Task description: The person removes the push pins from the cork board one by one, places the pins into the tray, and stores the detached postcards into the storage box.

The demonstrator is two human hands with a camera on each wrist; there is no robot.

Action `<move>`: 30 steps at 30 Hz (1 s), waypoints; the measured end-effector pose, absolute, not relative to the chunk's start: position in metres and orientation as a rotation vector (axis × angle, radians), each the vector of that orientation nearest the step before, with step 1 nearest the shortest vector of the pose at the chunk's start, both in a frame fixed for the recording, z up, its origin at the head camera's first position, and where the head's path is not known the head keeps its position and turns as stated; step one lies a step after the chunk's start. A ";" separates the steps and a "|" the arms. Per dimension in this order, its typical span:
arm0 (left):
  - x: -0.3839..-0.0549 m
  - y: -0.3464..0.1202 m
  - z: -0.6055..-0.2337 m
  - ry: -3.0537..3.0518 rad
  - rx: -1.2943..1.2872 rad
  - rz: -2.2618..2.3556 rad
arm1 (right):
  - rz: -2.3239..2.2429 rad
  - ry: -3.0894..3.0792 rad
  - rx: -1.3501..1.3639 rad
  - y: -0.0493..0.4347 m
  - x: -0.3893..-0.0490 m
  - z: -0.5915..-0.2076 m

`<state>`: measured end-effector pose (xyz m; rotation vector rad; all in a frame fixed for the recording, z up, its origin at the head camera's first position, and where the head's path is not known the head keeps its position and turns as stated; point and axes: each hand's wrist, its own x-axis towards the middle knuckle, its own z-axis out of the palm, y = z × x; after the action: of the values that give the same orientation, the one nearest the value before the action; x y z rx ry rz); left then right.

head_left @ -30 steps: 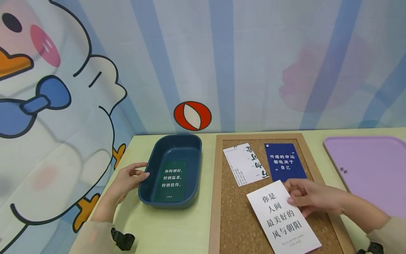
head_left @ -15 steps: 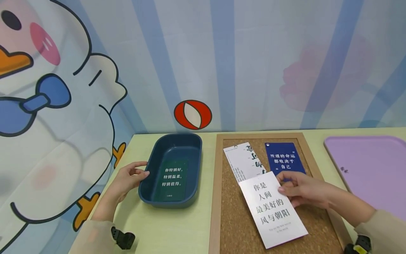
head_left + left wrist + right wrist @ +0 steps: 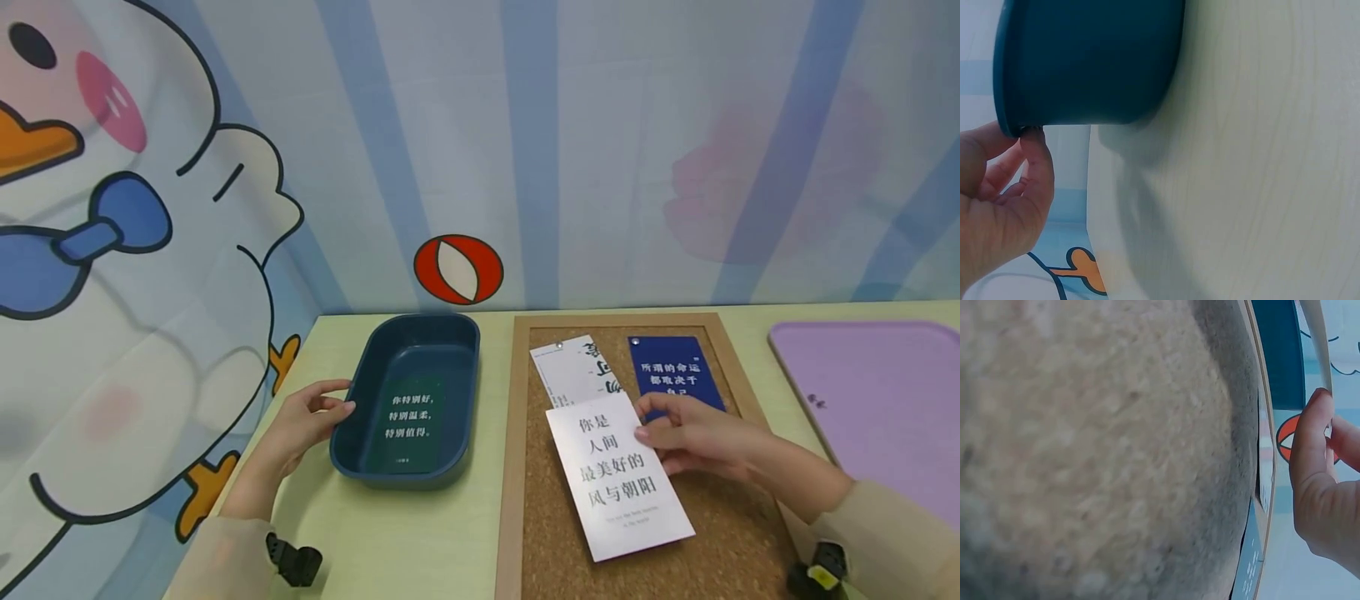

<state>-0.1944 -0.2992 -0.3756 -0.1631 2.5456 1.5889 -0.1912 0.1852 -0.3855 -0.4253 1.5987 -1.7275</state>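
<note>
My left hand pinches the left rim of a dark blue plastic basin between thumb and fingers; the left wrist view shows the fingertips at the basin's edge. Inside the basin lies a green card with white lettering. My right hand pinches the right edge of a white card with black lettering. This card is held above the corkboard and overlaps the lower part of a pinned white card in the head view. Partly behind my right hand is a pinned navy card.
A purple tray sits at the right of the pale table. The corkboard has a raised wooden frame. Behind the table hangs a printed backdrop, with a cartoon duck on the left.
My right hand has carried the white card leftward and a little upward over the corkboard, covering more of the pinned white card. My left hand has stayed at the basin's rim.
</note>
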 end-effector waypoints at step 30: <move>-0.200 -0.303 -0.375 2.462 -0.163 1.627 | -1.760 1.731 -0.303 0.143 -0.212 -0.367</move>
<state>-0.2001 -0.3033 -0.3751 -0.1626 2.4617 1.6268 -0.2122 0.1434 -0.3670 -0.3030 1.7314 -1.7597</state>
